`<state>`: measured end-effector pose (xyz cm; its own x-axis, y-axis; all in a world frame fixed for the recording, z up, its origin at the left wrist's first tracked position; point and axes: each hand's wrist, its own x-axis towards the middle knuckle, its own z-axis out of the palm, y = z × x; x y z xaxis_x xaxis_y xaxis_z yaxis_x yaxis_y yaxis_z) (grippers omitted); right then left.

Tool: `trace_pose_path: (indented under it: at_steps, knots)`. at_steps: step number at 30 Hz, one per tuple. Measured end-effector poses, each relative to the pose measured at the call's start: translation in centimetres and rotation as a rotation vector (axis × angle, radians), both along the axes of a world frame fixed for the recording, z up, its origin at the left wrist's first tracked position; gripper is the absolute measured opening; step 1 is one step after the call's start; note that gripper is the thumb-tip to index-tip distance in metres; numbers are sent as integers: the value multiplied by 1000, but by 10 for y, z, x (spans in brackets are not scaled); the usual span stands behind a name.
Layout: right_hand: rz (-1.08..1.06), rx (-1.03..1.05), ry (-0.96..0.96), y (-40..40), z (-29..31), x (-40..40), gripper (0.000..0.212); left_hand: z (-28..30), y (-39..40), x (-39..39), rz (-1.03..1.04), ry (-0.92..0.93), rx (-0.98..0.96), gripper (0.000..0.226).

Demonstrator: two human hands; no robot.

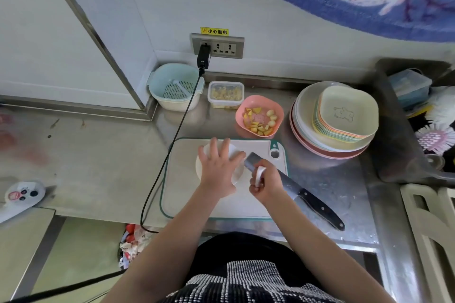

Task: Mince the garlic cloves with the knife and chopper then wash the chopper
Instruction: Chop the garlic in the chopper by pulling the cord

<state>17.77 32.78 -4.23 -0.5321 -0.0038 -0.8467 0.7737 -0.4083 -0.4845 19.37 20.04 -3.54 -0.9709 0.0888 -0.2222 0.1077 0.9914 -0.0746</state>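
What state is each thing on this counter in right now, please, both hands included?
Left hand: fingers spread, pressing on the chopper.
Right hand: gripping the chopper's white pull handle.
Knife: lying flat, unheld.
Pink bowl: holds cut pieces.
Clear container: filled.
Strainer basket: upright.
Charger: plugged into the socket.

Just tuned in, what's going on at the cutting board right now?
A person stands at a steel counter. The left hand presses flat on the white round chopper on the cutting board. The right hand grips the chopper's white pull handle. The knife lies beside it, unheld. A pink bowl holds garlic cloves behind.
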Motion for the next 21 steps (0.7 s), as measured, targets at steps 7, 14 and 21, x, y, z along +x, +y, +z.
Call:
trace_pose_path:
  at_steps: [7, 14, 21]
  knots:
    - [-660, -125, -79, 104, -11, -12, 43, -1, -9, 0, 46, 3, 8, 90]
    - [781, 434, 204, 45, 1, -12, 20, 2, -14, -4, 16, -24, 0, 86]
    - [1254, 741, 430, -7, -3, -7, 37, -3, -12, 3, 32, 2, 24, 77]
